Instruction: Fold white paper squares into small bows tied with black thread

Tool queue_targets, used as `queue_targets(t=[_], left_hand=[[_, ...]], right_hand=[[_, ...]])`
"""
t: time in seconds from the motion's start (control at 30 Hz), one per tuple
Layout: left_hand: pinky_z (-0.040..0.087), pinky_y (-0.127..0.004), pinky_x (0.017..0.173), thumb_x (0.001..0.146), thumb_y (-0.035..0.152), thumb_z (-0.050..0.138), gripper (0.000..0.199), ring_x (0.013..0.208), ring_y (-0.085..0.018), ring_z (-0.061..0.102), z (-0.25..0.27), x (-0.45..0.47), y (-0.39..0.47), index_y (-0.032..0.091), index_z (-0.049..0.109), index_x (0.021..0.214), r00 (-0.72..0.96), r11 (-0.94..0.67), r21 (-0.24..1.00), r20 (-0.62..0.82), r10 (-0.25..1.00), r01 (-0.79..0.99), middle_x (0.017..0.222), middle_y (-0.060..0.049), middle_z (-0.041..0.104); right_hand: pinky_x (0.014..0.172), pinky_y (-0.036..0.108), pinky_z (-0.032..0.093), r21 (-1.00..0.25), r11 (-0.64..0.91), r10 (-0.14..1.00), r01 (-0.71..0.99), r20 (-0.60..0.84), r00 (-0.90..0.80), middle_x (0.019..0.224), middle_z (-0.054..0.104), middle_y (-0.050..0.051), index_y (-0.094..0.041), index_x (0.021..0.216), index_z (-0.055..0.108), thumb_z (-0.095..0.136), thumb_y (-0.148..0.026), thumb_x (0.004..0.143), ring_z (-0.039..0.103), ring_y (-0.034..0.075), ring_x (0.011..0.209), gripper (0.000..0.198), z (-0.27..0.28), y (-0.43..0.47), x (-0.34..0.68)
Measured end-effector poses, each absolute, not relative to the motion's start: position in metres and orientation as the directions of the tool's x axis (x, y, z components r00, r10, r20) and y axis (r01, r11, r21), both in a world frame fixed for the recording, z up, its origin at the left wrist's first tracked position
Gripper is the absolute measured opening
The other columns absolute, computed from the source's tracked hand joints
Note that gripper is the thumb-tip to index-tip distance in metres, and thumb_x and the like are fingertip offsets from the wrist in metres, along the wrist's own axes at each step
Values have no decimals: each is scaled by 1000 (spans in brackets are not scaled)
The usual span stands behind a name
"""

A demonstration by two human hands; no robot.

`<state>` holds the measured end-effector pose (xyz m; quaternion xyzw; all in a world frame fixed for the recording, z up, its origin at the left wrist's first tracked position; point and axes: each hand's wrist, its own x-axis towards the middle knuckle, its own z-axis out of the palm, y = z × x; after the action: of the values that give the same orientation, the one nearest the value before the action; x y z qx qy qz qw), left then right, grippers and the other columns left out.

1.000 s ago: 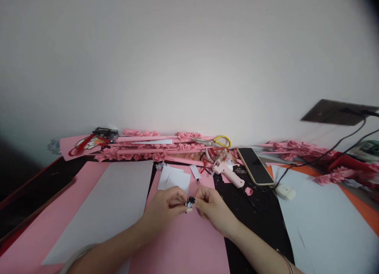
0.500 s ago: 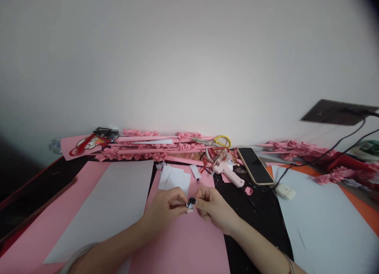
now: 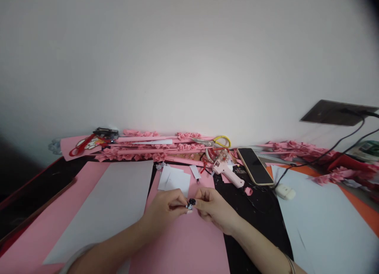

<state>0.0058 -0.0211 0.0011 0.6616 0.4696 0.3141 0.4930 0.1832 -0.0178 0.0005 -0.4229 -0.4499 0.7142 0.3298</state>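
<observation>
My left hand [image 3: 168, 205] and my right hand [image 3: 215, 208] meet over the pink sheet [image 3: 183, 246]. Their fingertips pinch a small whitish folded piece [image 3: 188, 206], mostly covered by the fingers; it looks like paper. A glossy black spot, seemingly a painted nail, shows at the right thumb's tip. Just beyond the hands lie small white paper squares [image 3: 179, 181] and a narrow white paper strip [image 3: 195, 172].
At the back are pink paper flower stems [image 3: 136, 151], yellow-handled scissors [image 3: 221, 141], red-handled scissors [image 3: 80, 147] and a pink glue gun [image 3: 229, 173]. To the right lie a phone [image 3: 256, 166], a white case [image 3: 285, 192] and a large white sheet [image 3: 322, 222]. Cables [image 3: 334, 145] hang from a wall socket.
The fingers have shifted very slightly around the small whitish piece. Everything else stays where it was.
</observation>
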Motion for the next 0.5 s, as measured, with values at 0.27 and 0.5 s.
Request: queue_targets(t=[0.27, 0.5], left_hand=[[42, -22, 58, 67, 18, 63, 8, 63, -14, 59, -3, 6, -23, 16, 57, 64, 397, -40, 969, -63, 916, 245, 69, 0, 66], [44, -23, 59, 62, 17, 70, 20, 63, -12, 59, -9, 7, -18, 16, 51, 66, 397, 151, 988, -127, 909, -31, 71, 1, 63]], right_hand=[[36, 18, 10, -886, -458, 796, -69, -374, -476, 37, 31, -12, -17, 61, 41, 71, -43, 65, 18, 2, 35, 40, 5, -17, 186], [37, 18, 7, -869, -450, 819, -206, -310, -482, 47, 26, -12, -17, 65, 41, 67, -41, 72, 13, 2, 39, 36, 7, -16, 186]])
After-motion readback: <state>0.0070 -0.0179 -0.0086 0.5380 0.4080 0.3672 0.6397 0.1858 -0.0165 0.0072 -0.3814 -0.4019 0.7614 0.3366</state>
